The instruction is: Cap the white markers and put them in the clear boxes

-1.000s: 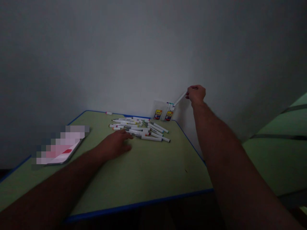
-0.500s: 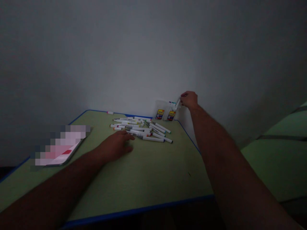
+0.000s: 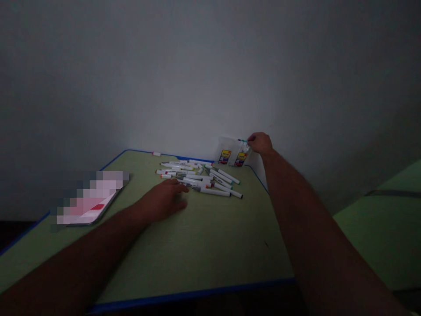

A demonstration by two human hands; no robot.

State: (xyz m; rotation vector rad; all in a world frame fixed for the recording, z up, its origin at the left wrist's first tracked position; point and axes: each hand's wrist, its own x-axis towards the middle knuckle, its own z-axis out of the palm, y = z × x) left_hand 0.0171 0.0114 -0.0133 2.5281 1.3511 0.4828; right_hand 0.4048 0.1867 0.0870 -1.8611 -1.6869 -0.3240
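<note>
A pile of several white markers (image 3: 197,177) with coloured caps lies at the far middle of the green table (image 3: 197,245). My left hand (image 3: 166,199) rests on the table at the pile's near edge, fingers curled loosely against the nearest markers. My right hand (image 3: 260,143) reaches to the far right corner, fingers closed on the top of a marker that stands inside a clear plastic marker box (image 3: 233,152) with yellow labels. The marker's body is mostly hidden in the box.
A blurred flat object (image 3: 88,199) lies at the table's left side. A single small cap (image 3: 156,154) sits at the far edge. The table has a blue rim and stands against a grey wall. Another green surface (image 3: 378,228) is on the right.
My right hand moved down and left with the marker, from raised above the box to the box's top, and the marker went down inside. The left hand stayed put.
</note>
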